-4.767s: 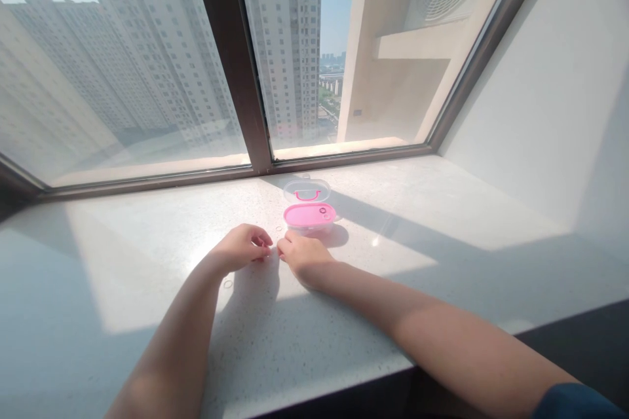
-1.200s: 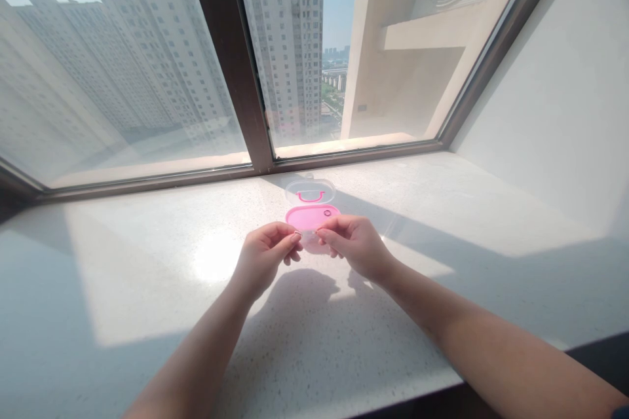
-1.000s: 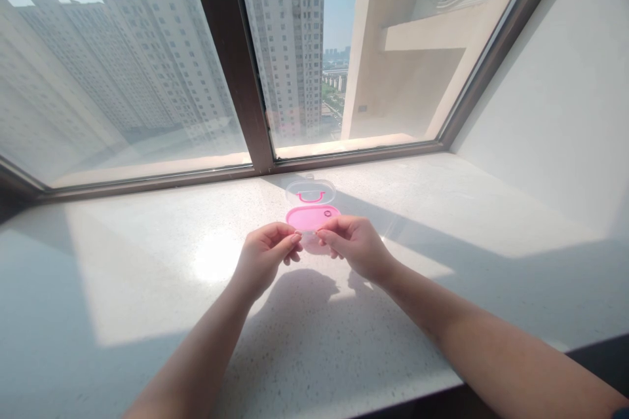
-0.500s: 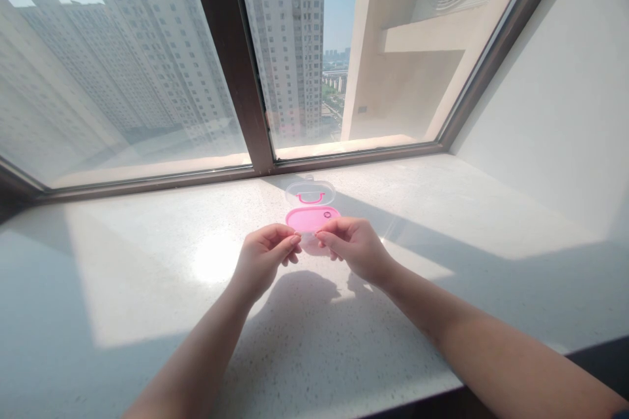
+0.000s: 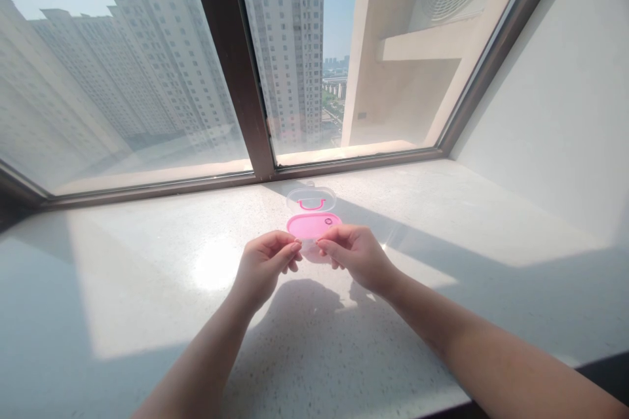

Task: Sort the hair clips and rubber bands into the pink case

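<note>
Past my fingertips, a small oval pink box (image 5: 309,225) lies on the sill, its clear lid (image 5: 308,198) with a pink handle (image 5: 312,204) laid back behind it. A small dark ring-shaped thing (image 5: 328,221) rests at the right of the pink surface. My left hand (image 5: 269,264) is closed in a pinch at the box's near left. Opposite it, my right hand (image 5: 358,255) pinches too, covering the box's near right corner. The two fingertips are a small gap apart. Whatever they hold, if anything, is too small to make out.
The speckled white sill (image 5: 162,281) carries a bright glare patch (image 5: 216,263) left of my hands. Behind the lid stands a window with a dark brown frame (image 5: 240,78). A white wall (image 5: 550,91) bounds the right side.
The whole view has shifted slightly, with everything a little lower in the picture. Both hands keep their pinch beside the box, with no clear change in grip.
</note>
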`<act>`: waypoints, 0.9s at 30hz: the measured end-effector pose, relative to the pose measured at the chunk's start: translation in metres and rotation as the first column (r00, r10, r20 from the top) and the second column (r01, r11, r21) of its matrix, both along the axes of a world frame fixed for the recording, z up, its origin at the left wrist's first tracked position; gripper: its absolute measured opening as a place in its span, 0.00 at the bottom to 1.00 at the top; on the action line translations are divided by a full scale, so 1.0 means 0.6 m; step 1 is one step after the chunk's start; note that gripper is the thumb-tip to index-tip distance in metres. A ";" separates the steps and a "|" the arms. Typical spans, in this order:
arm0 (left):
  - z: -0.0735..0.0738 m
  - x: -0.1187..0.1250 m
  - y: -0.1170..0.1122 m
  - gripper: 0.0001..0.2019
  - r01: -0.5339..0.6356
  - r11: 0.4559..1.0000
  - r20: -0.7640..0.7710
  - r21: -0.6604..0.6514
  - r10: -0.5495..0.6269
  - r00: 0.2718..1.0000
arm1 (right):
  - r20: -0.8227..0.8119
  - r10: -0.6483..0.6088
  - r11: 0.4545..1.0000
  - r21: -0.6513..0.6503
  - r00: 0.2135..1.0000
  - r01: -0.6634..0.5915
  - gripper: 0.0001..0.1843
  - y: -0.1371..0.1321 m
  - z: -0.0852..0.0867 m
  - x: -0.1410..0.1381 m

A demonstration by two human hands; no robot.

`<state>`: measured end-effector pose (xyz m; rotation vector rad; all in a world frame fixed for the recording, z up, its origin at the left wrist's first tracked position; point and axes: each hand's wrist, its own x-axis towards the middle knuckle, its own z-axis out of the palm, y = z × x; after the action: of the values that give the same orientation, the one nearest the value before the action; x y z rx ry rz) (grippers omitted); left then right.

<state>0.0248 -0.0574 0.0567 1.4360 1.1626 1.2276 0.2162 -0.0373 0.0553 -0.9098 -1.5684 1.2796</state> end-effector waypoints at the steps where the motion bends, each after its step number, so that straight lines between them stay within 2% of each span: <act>1: 0.001 0.000 0.000 0.08 -0.001 1.000 -0.006 -0.001 0.001 1.000 | 0.002 -0.002 1.000 -0.004 1.000 0.002 0.11 0.000 0.001 -0.001; 27: -0.004 -0.002 0.001 0.09 0.009 1.000 -0.007 -0.003 -0.009 1.000 | 0.009 0.014 1.000 0.005 1.000 -0.014 0.11 0.000 0.000 -0.001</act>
<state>0.0235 -0.0567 0.0541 1.4429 1.1615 1.2152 0.2158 -0.0372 0.0552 -0.9042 -1.5866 1.2823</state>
